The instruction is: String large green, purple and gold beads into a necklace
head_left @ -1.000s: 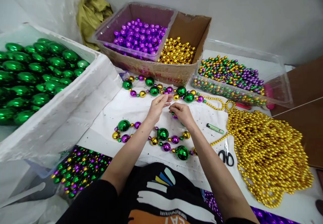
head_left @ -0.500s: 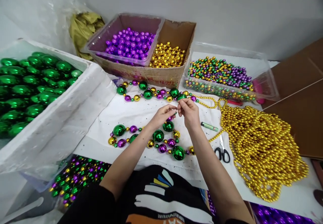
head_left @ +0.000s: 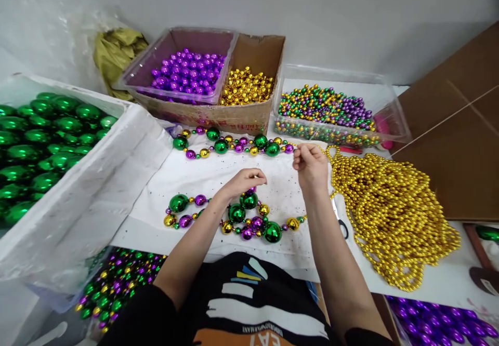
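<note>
My left hand (head_left: pixel 247 180) is closed in a pinch at the upper end of a bead strand (head_left: pixel 236 213) of large green, purple and gold balls. A purple bead and a green ball hang just below its fingers. Further right and higher, my right hand (head_left: pixel 311 164) is closed, thumb against forefinger; what lies in the pinch is too small to make out. Its fingertips are beside the right end of a second bead strand (head_left: pixel 221 146), laid along the back of the white cloth (head_left: pixel 156 180). Black-handled scissors (head_left: pixel 343 228) show partly behind my right forearm.
Gold bead chains (head_left: pixel 390 216) are heaped at the right. Behind the cloth stand a carton (head_left: pixel 241 120) with purple and gold balls and a clear bin (head_left: pixel 401 128) of small mixed beads. A white-walled box (head_left: pixel 128 148) of green ovals borders the left.
My hands, together before, are now apart: the right moved right and slightly up, the left a little left and down. The view shifted, and the green tube near the scissors is now hidden.
</note>
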Action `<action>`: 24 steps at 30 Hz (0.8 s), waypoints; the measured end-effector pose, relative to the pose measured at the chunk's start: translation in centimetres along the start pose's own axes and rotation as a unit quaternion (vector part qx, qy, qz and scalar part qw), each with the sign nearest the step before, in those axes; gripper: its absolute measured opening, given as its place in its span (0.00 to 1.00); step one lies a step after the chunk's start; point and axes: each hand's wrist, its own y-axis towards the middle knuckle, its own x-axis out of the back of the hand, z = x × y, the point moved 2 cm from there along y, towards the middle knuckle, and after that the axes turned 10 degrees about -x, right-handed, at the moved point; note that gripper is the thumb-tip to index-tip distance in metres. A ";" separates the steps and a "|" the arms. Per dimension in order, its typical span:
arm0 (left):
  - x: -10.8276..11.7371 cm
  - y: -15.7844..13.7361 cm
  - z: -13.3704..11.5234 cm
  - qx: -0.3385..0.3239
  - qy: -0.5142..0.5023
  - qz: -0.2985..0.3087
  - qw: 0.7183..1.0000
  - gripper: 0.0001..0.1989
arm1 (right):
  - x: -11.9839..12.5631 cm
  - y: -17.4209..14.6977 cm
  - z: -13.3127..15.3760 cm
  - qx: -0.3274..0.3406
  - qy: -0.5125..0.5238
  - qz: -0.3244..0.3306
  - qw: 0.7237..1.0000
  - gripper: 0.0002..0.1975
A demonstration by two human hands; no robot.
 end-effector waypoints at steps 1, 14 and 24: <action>0.1 -0.1 0.3 0.006 0.005 -0.001 1.000 0.10 | 0.6 0.1 0.4 0.006 0.002 -0.006 1.000 0.12; 2.4 -0.4 -4.8 -0.099 -0.075 0.051 0.991 0.11 | 1.9 -1.2 3.5 -0.030 -0.027 0.066 0.997 0.12; 4.8 -2.4 -4.7 -0.081 0.014 -0.021 0.996 0.10 | 7.4 -0.4 5.6 0.056 -0.045 -0.047 0.996 0.09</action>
